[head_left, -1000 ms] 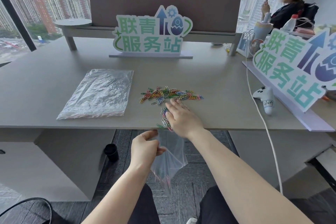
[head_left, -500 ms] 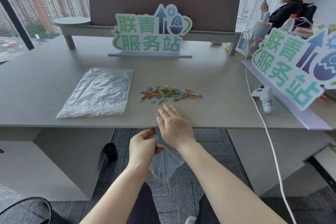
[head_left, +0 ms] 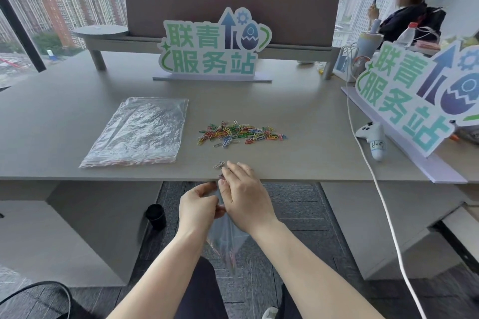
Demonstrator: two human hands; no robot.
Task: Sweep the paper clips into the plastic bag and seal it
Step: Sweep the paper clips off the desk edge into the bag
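A pile of coloured paper clips [head_left: 241,133] lies mid-desk. One or two loose clips [head_left: 219,164] sit near the front edge, just left of my right fingertips. My left hand [head_left: 198,206] pinches the mouth of a small clear plastic bag [head_left: 224,238] just below the desk edge; a few clips show in the bag's bottom. My right hand [head_left: 245,194] lies flat with straight fingers across the desk edge, over the bag's opening. The bag's mouth is hidden between my hands.
A stack of clear plastic bags [head_left: 137,131] lies at the left of the grey desk [head_left: 311,122]. Two standing signs [head_left: 215,46], a white controller [head_left: 374,138] and a white cable [head_left: 370,168] occupy the back and right. Two people sit beyond.
My right hand has drawn back from the desk to its front edge, dragging a small cluster of clips over it. My left hand holds the bag in the same place.
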